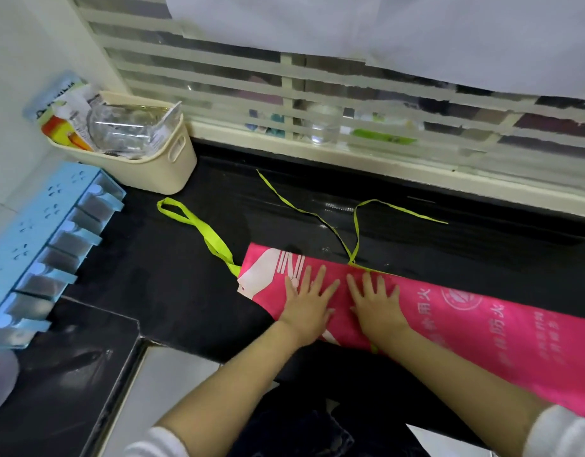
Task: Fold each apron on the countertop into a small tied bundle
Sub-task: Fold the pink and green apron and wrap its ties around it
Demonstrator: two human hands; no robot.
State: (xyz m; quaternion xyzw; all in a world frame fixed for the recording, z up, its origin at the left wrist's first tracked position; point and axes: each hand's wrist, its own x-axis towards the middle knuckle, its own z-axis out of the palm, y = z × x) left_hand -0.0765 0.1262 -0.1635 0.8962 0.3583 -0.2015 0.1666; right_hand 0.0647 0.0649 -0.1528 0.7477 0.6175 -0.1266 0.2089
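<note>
Head view: the pink apron (475,331) lies folded into a long band on the black table (172,285). The left grip (306,300) and right grip (377,303) press flat on it side by side, fingers straight and spread, clasping nothing. Its green straps (355,225) trail loose behind it, and a cream basket (159,169) stands at the back left.

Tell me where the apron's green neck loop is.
In the head view, the green neck loop lies on the black countertop, left of the pink apron, near the cream basket.
</note>
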